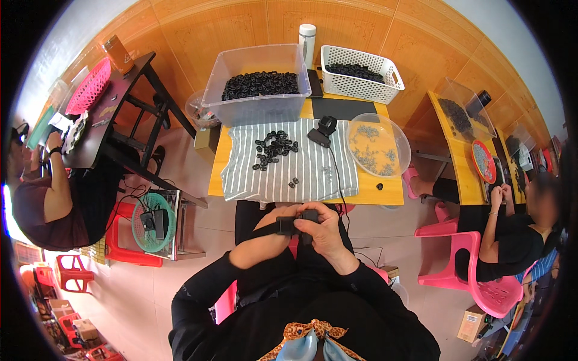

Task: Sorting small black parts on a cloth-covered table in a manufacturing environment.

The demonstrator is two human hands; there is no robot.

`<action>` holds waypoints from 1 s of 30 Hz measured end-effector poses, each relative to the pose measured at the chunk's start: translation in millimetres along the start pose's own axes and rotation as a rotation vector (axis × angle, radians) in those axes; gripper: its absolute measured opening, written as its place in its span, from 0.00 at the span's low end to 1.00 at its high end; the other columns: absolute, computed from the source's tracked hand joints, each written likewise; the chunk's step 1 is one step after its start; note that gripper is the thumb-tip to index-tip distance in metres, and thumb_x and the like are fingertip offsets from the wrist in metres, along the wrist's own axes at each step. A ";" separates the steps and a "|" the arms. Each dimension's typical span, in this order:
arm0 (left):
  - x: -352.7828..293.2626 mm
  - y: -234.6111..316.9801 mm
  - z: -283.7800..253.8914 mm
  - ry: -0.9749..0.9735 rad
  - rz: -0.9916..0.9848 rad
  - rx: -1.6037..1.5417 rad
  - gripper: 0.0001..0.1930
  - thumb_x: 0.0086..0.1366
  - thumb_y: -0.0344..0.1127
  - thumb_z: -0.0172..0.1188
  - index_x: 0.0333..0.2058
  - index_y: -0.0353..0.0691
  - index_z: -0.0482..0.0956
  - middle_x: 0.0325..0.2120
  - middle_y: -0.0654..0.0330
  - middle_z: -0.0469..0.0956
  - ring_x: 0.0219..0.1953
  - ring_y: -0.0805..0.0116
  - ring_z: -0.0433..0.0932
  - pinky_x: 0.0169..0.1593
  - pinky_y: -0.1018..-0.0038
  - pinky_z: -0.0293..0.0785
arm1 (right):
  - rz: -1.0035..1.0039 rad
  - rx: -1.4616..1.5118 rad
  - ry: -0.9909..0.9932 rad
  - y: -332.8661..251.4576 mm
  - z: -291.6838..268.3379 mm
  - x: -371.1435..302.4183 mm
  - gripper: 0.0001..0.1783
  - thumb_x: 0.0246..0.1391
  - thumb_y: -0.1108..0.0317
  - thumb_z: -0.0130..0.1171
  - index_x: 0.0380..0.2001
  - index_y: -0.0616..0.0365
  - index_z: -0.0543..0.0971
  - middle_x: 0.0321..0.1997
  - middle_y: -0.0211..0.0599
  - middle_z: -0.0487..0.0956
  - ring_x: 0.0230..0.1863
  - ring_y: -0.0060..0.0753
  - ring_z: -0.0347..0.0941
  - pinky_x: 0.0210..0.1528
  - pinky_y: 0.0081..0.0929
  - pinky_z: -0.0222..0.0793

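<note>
In front of my lap, my right hand [328,237] is closed on a small black box-shaped device [308,221] at my left wrist. A black strap [269,230] runs from it around the wrist. My left hand [283,213] lies beneath and behind my right hand, its fingers mostly hidden. Beyond my hands, a grey striped cloth [247,180] covers part of the yellow table. On it sit a loose pile of small black parts [276,147], several apart near the front, and a black strapped device [322,132] with a cable.
A clear bin [256,112] and a white basket [361,90] hold black parts. A white bottle [307,45] stands behind. At right is a round clear tray [376,171] of small metal pieces. People work at a dark table [90,153] left and a yellow table [472,192] right.
</note>
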State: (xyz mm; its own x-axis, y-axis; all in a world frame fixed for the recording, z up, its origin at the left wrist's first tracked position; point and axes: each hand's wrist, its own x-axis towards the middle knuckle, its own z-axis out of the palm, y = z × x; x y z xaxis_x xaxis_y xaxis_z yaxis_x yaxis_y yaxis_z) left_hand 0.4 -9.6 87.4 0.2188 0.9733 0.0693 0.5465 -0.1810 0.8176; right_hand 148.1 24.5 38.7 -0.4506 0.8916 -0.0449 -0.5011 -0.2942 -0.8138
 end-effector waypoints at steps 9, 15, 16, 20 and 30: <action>-35.0 20.1 -26.3 0.017 -0.012 0.075 0.23 0.58 0.24 0.46 0.54 0.32 0.61 0.38 0.44 0.72 0.41 0.43 0.69 0.44 0.61 0.67 | 0.012 -0.056 -0.213 -16.8 29.6 -1.5 0.17 0.43 0.83 0.62 0.39 0.64 0.74 0.41 0.35 0.76 0.40 0.21 0.72 0.43 0.18 0.69; -55.1 -3.7 -10.3 -0.101 0.185 0.300 0.26 0.54 0.23 0.48 0.54 0.25 0.60 0.38 0.42 0.69 0.42 0.47 0.69 0.44 0.63 0.68 | -0.018 -0.122 -0.038 -3.9 15.0 8.4 0.13 0.45 0.81 0.61 0.36 0.62 0.74 0.33 0.35 0.77 0.33 0.22 0.74 0.35 0.18 0.71; -58.4 -0.6 -12.6 -0.102 0.187 0.300 0.26 0.54 0.23 0.48 0.54 0.25 0.60 0.38 0.42 0.69 0.42 0.47 0.69 0.44 0.63 0.68 | 0.031 -0.108 0.105 -7.9 6.1 16.4 0.12 0.46 0.81 0.61 0.36 0.62 0.74 0.30 0.35 0.77 0.29 0.22 0.75 0.32 0.18 0.71; -66.4 -5.4 -14.1 -0.066 0.539 0.494 0.20 0.54 0.27 0.54 0.47 0.30 0.70 0.43 0.44 0.69 0.45 0.50 0.70 0.47 0.62 0.68 | -0.019 -0.021 0.052 -31.2 2.7 18.1 0.13 0.49 0.74 0.60 0.40 0.61 0.74 0.33 0.35 0.77 0.30 0.20 0.74 0.27 0.16 0.69; -2.9 -11.1 45.8 0.439 -0.048 -1.393 0.37 0.59 0.29 0.60 0.63 0.41 0.49 0.52 0.60 0.63 0.53 0.69 0.65 0.53 0.71 0.64 | -0.264 -0.393 -0.108 -20.9 39.9 22.3 0.16 0.60 0.64 0.51 0.48 0.63 0.70 0.42 0.33 0.74 0.42 0.21 0.67 0.46 0.19 0.63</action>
State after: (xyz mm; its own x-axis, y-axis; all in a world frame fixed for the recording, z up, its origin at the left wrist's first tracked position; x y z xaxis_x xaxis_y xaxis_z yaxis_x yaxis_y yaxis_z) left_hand 30.7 -16.8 52.0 -0.1754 0.9844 -0.0170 -0.7184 -0.1161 0.6859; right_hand 119.1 36.8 77.8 -0.4299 0.8714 0.2361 -0.3012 0.1081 -0.9474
